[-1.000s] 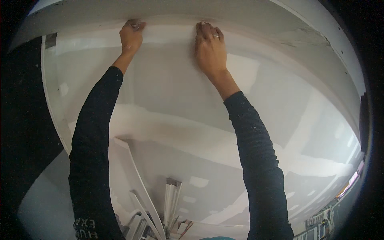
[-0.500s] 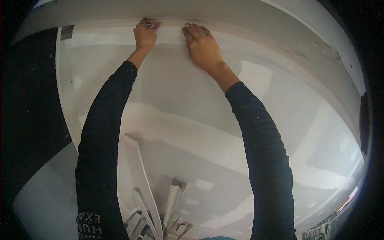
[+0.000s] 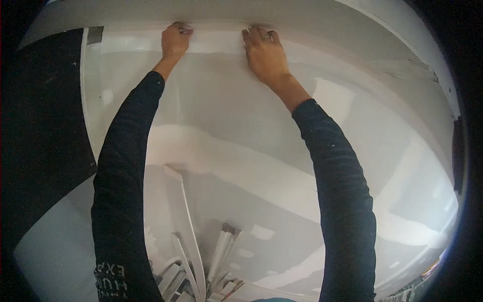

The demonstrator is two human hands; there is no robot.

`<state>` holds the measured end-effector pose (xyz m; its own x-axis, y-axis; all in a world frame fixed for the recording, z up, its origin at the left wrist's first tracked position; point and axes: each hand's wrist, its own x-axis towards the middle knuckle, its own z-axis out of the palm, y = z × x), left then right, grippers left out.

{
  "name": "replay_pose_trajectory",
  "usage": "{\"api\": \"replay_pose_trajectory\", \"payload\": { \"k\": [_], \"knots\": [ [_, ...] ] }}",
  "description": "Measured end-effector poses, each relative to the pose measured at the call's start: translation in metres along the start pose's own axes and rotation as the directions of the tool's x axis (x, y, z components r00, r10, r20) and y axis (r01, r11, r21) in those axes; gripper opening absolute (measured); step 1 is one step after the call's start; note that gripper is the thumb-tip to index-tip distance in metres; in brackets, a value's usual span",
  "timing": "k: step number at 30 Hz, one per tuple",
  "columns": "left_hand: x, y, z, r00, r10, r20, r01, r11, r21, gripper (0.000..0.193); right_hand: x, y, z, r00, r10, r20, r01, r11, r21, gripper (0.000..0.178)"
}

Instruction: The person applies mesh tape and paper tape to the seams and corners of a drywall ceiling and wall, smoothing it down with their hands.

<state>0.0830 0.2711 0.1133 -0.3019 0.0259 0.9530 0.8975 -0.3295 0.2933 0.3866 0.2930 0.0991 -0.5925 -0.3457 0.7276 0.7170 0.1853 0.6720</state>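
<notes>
Both arms, in dark sleeves, reach up to the seam where the pale wall meets the grey overhead surface. At the left, my left hand is closed, fingers curled in against the seam; whatever they hold is hidden. Farther right along the same seam, my right hand has its fingers bent and drawn together, with a ring on one of them. A tiny pale spot shows at its fingertips, too small to name. A lighter smooth band runs along the wall's top beneath both hands.
Long white boards and trim offcuts lean in a bundle low against the wall. A dark opening lies left of the wall's pale edge. Lighter patches mark the wall at right.
My hands have spread wider apart along the seam, the left hand moving left and the right hand slightly right. The view has shifted a little; both hands stay closed.
</notes>
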Motion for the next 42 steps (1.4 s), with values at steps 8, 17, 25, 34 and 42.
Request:
{"api": "replay_pose_trajectory", "payload": {
  "k": [8,17,25,34,42],
  "knots": [
    [0.021,-0.042,-0.042,0.995,0.044,0.086,-0.061,0.975,0.214,0.040,0.013,-0.027,-0.005,0.994,0.091,0.058,-0.085,0.991,-0.103,0.045],
    [0.010,-0.009,-0.055,0.991,-0.124,0.054,0.101,0.943,0.316,0.044,0.031,-0.049,0.027,0.997,0.004,0.083,-0.009,0.998,0.060,0.046],
    [0.012,-0.053,-0.082,0.991,0.088,0.098,-0.102,0.985,0.142,0.030,0.034,-0.050,0.025,0.989,0.045,0.138,-0.056,0.996,0.075,0.049],
    [0.022,-0.056,-0.097,0.990,0.127,-0.066,-0.099,0.942,0.320,0.031,0.044,-0.065,0.032,0.994,0.052,0.095,-0.060,0.995,0.084,0.048],
    [0.018,-0.055,-0.092,0.995,0.079,-0.056,-0.065,0.972,0.226,0.038,0.047,-0.087,0.038,0.979,0.117,0.167,-0.110,0.993,-0.049,0.051]
  ]
}}
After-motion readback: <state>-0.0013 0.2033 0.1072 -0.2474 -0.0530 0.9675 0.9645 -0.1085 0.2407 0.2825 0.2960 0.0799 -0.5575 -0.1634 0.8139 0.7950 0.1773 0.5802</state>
